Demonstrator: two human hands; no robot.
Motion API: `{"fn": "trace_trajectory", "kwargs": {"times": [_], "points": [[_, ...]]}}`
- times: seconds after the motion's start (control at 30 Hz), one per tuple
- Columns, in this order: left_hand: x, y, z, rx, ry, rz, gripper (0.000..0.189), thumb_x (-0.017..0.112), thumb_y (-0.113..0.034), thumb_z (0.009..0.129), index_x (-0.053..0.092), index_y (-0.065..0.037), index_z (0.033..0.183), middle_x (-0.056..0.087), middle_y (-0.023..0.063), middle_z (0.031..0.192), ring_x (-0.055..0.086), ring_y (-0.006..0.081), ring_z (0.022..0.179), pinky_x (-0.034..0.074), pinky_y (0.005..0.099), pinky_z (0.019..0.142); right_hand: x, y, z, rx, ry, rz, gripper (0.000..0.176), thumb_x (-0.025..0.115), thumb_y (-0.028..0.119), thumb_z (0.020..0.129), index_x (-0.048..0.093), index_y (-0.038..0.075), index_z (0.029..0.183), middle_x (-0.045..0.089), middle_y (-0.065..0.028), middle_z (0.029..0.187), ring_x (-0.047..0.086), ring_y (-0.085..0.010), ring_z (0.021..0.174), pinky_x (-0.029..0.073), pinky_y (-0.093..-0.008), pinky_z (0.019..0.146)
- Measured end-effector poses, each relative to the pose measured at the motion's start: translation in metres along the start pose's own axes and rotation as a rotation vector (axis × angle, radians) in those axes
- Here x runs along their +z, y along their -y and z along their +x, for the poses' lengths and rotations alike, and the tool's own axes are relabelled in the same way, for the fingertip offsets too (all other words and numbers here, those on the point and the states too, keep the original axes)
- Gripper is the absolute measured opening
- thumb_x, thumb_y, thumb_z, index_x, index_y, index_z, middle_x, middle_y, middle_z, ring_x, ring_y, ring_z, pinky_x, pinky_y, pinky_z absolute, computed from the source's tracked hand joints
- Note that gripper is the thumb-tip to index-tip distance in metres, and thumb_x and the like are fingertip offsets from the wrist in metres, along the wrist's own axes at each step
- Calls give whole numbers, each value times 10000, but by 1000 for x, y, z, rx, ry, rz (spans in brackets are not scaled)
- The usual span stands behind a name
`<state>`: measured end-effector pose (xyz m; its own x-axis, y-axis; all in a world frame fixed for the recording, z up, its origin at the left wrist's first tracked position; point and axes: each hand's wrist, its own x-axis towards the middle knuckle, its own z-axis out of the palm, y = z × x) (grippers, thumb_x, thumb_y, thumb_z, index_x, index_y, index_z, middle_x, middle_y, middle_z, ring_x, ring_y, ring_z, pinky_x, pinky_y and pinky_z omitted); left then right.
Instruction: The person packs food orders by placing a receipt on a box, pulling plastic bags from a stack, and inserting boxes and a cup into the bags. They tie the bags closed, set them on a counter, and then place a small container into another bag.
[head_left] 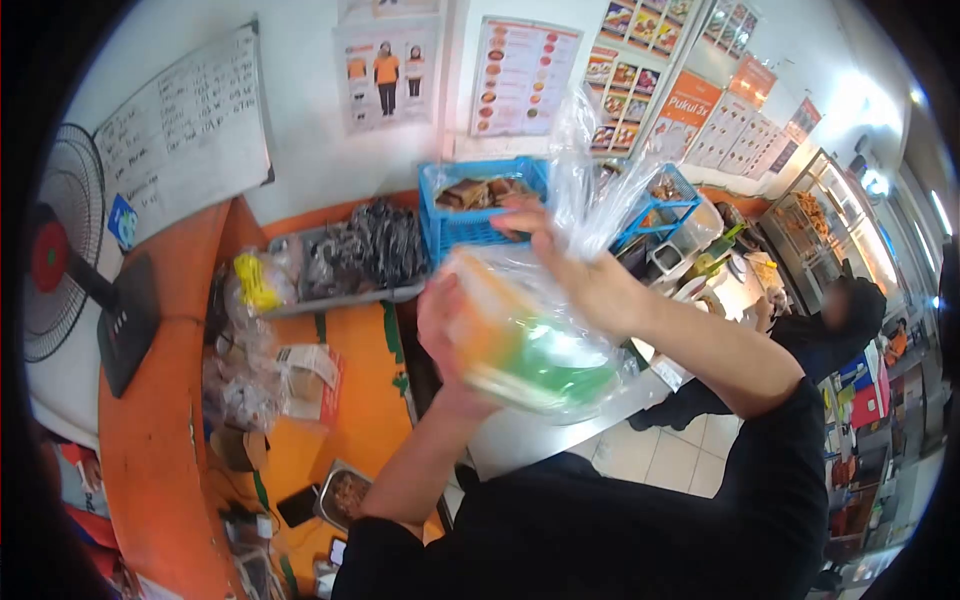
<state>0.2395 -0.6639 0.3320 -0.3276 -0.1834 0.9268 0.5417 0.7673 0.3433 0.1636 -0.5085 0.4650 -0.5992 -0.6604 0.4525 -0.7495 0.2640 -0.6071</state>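
A clear plastic bag [590, 365] with an orange, white and green box inside hangs in front of me at mid-frame. My left hand [445, 325] presses against the left side of the bagged box, its fingers blurred. Higher up, my right hand [570, 262] is closed around the gathered neck of the bag, and the loose plastic rises above it. Behind my hands is a blue basket [435, 215] holding brown items in plastic.
On the left stand a black fan [125, 320] and an orange counter [360, 375]. A grey tray [335, 300] holds black plastic bags. A metal container [340, 495] of food lies lower down. A person in dark clothes [800, 330] is at the right.
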Motion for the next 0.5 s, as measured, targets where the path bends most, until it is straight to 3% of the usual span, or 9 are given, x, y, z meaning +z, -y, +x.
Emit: {"fn": "trace_trajectory", "kwargs": {"times": [0.07, 0.13, 0.17, 0.2, 0.27, 0.3, 0.37, 0.4, 0.5], "points": [[9, -10, -27, -769, 223, -1519, 856, 678, -577, 912, 365, -63, 1521, 520, 196, 1399, 557, 358, 1278, 512, 482, 1012, 1, -6, -10, -8, 154, 285, 509, 396, 340, 1126, 419, 76, 1561, 316, -155, 1660, 319, -314, 1532, 375, -465, 1169], [56, 26, -101, -1564, 221, -2014, 755, 573, -545, 995, 355, -71, 1541, 558, 192, 1385, 615, 355, 1205, 564, 490, 902, 14, -26, -30, -14, 307, 254, 550, 352, 363, 1132, 345, 89, 1609, 296, -148, 1679, 244, -304, 1569, 250, -478, 1238], [27, 17, -117, -1413, 263, -2189, 686, 511, -517, 1037, 352, -95, 1553, 612, 157, 1345, 637, 314, 1188, 563, 479, 905, 12, -41, -41, -143, 413, -460, 560, 327, 383, 1133, 350, 86, 1606, 333, -170, 1658, 240, -318, 1570, 307, -460, 1218], [16, 25, -137, -1467, 240, -2170, 686, 511, -517, 1037, 352, -95, 1553, 612, 157, 1345, 637, 314, 1188, 563, 479, 905, 21, -58, -65, -121, 428, -422, 560, 327, 383, 1133, 350, 86, 1606, 333, -170, 1658, 240, -318, 1570, 307, -460, 1218], [-3, 49, -179, -2170, 175, -1262, 400, 478, -264, 1095, 427, -73, 1442, 624, 151, 1226, 639, 238, 1083, 529, 393, 949, 53, -92, -118, 158, 457, 101, 572, 395, 371, 1116, 349, 82, 1608, 383, -178, 1630, 339, -308, 1530, 353, -398, 1196], [-17, 49, -170, -2195, 175, -1235, 400, 478, -264, 1095, 427, -73, 1442, 624, 151, 1226, 639, 238, 1083, 529, 393, 949, 65, -101, -132, 173, 457, 126, 572, 395, 371, 1116, 349, 82, 1608, 383, -178, 1630, 339, -308, 1530, 353, -398, 1196], [-53, 28, -157, -1228, 119, -675, 136, 560, -164, 1054, 496, -74, 1133, 557, 37, 891, 570, 118, 820, 499, 262, 794, 98, -110, -165, 362, 469, 108, 581, 456, 304, 1082, 358, 61, 1600, 451, -181, 1582, 443, -294, 1462, 369, -354, 1181], [-46, 13, -153, -1253, 128, -656, 136, 560, -164, 1054, 496, -74, 1133, 557, 37, 891, 570, 118, 820, 499, 262, 794, 119, -123, -182, 378, 481, 133, 581, 456, 304, 1082, 358, 61, 1600, 451, -181, 1582, 443, -294, 1462, 369, -354, 1181], [-5, -3, -184, -1162, 689, -880, 244, 509, 103, 982, 430, -51, 1154, 506, 66, 1098, 594, 146, 1054, 489, 332, 992, 178, -156, -226, 92, 347, -12, 657, 578, 167, 971, 371, 31, 1580, 435, -206, 1577, 447, -350, 1442, 349, -408, 1205]]}}
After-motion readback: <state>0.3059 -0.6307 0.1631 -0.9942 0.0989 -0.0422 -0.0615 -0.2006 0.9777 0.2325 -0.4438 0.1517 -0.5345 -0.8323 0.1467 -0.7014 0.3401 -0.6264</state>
